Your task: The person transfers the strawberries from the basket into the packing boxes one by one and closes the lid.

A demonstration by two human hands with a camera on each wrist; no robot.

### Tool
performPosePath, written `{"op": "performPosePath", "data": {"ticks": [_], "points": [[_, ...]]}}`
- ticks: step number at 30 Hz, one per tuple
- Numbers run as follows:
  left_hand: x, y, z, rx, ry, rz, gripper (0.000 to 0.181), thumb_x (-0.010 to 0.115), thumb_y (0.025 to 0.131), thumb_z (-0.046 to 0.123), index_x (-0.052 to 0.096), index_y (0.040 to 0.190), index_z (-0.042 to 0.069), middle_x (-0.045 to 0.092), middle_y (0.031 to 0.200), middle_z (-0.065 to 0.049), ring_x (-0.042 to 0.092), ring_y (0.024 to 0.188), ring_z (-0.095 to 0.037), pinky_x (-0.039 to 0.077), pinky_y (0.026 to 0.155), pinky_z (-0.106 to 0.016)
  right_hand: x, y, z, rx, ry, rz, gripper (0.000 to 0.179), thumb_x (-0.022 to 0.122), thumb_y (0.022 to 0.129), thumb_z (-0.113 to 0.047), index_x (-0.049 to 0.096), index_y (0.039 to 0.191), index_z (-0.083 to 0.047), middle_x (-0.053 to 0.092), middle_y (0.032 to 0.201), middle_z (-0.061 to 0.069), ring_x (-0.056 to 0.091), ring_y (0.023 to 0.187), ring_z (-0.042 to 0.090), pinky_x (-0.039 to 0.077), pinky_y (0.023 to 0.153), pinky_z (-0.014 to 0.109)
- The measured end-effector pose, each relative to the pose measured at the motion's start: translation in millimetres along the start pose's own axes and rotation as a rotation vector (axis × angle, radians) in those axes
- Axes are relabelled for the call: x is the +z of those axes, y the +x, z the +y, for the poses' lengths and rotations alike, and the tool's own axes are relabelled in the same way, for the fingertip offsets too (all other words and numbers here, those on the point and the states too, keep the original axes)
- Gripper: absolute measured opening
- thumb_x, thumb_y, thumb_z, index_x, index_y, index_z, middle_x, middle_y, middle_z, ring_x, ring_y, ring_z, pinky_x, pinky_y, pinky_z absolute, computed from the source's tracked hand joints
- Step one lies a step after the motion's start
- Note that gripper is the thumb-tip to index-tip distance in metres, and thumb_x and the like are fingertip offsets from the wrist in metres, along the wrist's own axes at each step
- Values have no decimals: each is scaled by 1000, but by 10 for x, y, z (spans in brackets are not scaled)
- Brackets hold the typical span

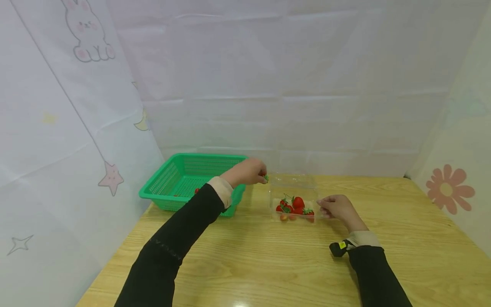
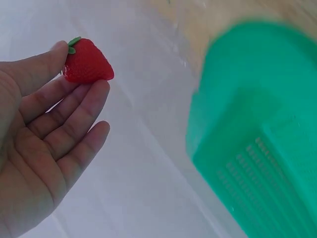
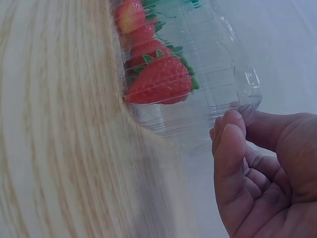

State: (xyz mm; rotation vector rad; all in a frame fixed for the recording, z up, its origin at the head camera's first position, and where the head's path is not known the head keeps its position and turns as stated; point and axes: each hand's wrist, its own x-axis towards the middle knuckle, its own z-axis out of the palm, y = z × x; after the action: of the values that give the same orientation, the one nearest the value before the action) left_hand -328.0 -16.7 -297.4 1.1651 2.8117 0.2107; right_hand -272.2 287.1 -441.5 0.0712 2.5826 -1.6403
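Spreading under everything, the wooden table (image 1: 245,268) bears a green basket (image 1: 209,160) and, beside it, a clear box (image 3: 213,69) of red fruit (image 1: 298,203). The right hand (image 1: 339,209) pinches the box's edge; the left hand (image 1: 247,170) pinches one strawberry (image 2: 89,62) near the box. Apparently this is the carrying step; next calls for lowering it in, then releasing.

The wood-grain tabletop (image 1: 251,260) is providing a low front passage between the black sleeves (image 1: 163,251). The green slotted basket (image 1: 207,164) is blocking low leftward travel. The left hand (image 1: 247,170) is occupying space above the basket-to-box gap; the right hand (image 1: 339,208) is obstructing the clear clamshell box's (image 1: 281,192) right edge. The transparent lid (image 1: 293,181) is apparently bounding the rear.
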Motion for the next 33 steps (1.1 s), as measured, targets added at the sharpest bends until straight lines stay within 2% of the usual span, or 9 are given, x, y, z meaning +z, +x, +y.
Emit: {"op": "performPosePath", "data": {"ticks": [4,9,14,21,24,30,33], "points": [[164,185,133,27,88,-14,14,68,94,23,66,85,13,55,74,3,42,62,-11,33,58,-25,-8,6,4,-7,-5,2,36,56,101,-18,58,117,14,65,85,13,61,68,16,55,63,31],[375,391,273,46,131,-34,14,69,93,22,65,82,14,54,73,4,43,63,-11,34,58,-23,-23,-3,-3,-6,6,0,35,56,101,-18,58,116,14,65,85,14,61,67,16,55,63,32],[589,541,305,58,222,-23,6,69,93,21,72,90,16,63,83,6,53,70,-8,43,64,-21,-14,-9,-8,-2,19,-1,37,57,101,-18,57,117,15,65,85,14,61,67,16,56,64,33],[776,643,265,57,305,-54,4,68,93,15,71,91,13,66,85,3,60,75,-11,48,67,-22,1,14,-5,3,8,2,36,57,100,-19,59,115,14,64,83,14,60,65,15,55,63,33],[838,668,257,48,370,-55,6,67,94,15,72,91,14,66,85,3,61,76,-11,49,68,-22,-1,17,-9,-2,-5,3,36,57,101,-19,59,115,14,64,83,14,60,65,15,55,63,33],[976,712,252,53,547,-54,21,54,100,10,71,89,16,66,87,2,62,77,-13,50,69,-24,-7,12,-5,-6,-10,5,35,57,101,-19,59,114,14,64,82,14,60,65,15,55,62,32],[1027,729,257,66,611,-68,21,54,100,10,71,90,16,66,88,1,62,77,-13,50,67,-23,-3,8,2,-2,-6,8,36,57,100,-19,59,115,14,64,83,14,60,65,15,55,62,32]]}}
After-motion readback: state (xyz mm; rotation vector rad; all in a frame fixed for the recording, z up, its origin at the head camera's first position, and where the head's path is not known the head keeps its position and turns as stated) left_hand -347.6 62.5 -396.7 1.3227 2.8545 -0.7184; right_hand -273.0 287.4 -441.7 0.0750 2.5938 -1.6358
